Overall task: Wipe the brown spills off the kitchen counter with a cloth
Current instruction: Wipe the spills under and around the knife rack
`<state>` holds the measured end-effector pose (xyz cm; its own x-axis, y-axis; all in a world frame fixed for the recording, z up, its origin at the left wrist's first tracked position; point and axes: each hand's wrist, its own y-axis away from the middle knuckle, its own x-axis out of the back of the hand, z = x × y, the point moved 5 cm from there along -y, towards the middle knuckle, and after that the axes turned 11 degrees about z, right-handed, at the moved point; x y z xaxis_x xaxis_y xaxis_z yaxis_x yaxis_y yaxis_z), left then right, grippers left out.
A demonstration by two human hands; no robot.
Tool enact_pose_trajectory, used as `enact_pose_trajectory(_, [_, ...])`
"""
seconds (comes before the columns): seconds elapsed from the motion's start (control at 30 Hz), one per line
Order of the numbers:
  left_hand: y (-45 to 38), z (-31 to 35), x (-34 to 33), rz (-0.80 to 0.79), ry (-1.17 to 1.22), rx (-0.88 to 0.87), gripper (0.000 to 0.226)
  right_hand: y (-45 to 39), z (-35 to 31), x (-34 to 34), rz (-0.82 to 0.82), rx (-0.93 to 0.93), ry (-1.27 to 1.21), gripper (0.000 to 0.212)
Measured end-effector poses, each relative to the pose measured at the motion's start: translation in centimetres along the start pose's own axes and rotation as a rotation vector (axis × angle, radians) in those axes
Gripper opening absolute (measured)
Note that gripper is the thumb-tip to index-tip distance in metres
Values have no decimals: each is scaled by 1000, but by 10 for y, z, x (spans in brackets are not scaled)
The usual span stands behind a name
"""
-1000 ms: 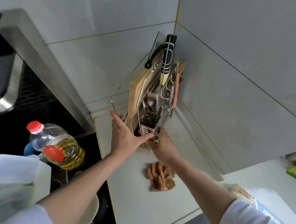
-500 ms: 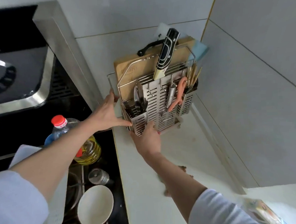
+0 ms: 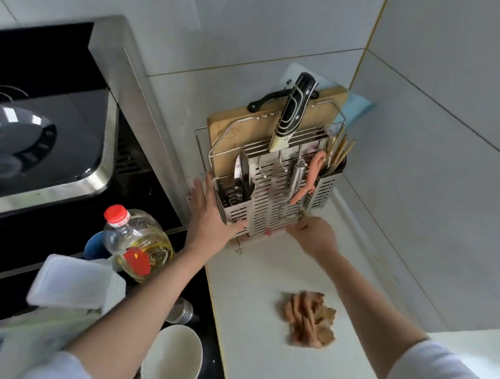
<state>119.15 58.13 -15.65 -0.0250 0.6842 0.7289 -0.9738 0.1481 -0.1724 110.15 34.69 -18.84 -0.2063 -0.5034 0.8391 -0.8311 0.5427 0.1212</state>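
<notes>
One cloth [image 3: 307, 319], crumpled, brown-stained, long axis running toward rack [image 3: 275, 199], on counter [image 3: 248, 291] near right forearm. Left hand [image 3: 208, 217] flat against rack side; right hand [image 3: 315, 235] at rack base, grip indeterminate.

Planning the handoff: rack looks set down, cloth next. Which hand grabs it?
Likely right. The right hand sits at the rack's front base, directly up-counter from the brown cloth. The left hand is flat against the rack's stove-side wall.

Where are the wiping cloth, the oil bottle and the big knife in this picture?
cloth [image 3: 307, 319], head view, middle of the crumpled brown heap.
oil bottle [image 3: 138, 241], head view, clear body below the red cap.
knife [image 3: 292, 111], head view, black handle above the rack.
</notes>
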Motion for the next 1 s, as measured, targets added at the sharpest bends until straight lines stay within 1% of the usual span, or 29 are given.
enact_pose_trajectory(0.03, [4,2,-3,28,13,28,134,-13,19,19,78,-76,-36,45])
enact_pose_trajectory(0.07, [9,5,-7,43,22,40,135,-26,36,33,144,-138,-99,51])
enact_pose_trajectory(0.1, [12,8,-8,49,32,34,135,-35,40,45,169,-154,-180,63])
enact_pose_trajectory(0.13, [14,12,-8,40,63,22,134,-45,39,51,142,-121,-266,74])
enact_pose_trajectory(0.17, [15,14,-11,18,115,22,132,-52,33,53,103,-56,-330,80])
enact_pose_trajectory(0.2, [14,14,-11,-5,171,28,132,-57,28,53,80,14,-354,77])
enact_pose_trajectory(0.23, [12,13,-13,-33,209,41,131,-59,24,53,87,60,-332,69])
enact_pose_trajectory(0.3, [4,3,-15,-70,207,70,127,-58,18,52,153,89,-288,55])
enact_pose_trajectory(0.37, [-10,-8,-15,-103,169,87,119,-56,13,50,229,106,-260,51])
enact_pose_trajectory(0.5, [-33,-14,-14,-139,171,68,132,-62,4,44,252,118,-321,51])
enact_pose_trajectory(0.53, [-35,-15,-14,-134,159,68,132,-64,3,43,250,120,-326,52])
enact_pose_trajectory(0.6, [-34,-17,-17,-121,145,80,123,-67,1,44,241,127,-317,52])
enact_pose_trajectory(0.63, [-34,-18,-18,-114,154,78,122,-67,1,44,232,121,-304,53])
enact_pose_trajectory(0.73, [-31,-9,-14,-112,195,26,135,-66,4,45,211,120,-307,57])
enact_pose_trajectory(0.8, [-26,-15,-15,-82,170,27,135,-52,8,43,163,119,-353,61])
enact_pose_trajectory(0.83, [-21,-24,-19,-59,131,68,129,-38,19,39,142,92,-330,59])
enact_pose_trajectory(0.87, [-11,-36,-26,-46,43,139,119,-21,33,32,142,68,-272,52])
enact_pose_trajectory(0.9, [1,-49,-36,-76,-84,203,103,-1,50,23,142,60,-184,40])
enact_pose_trajectory(0.93, [16,-58,-48,-159,-230,243,81,20,68,10,101,56,-104,25])
enact_pose_trajectory(0.97, [31,-64,-60,-280,-351,244,59,41,83,-5,-4,28,-37,12])
enact_pose_trajectory(1.0, [44,-69,-73,-412,-429,235,46,63,94,-19,-145,-1,18,6])
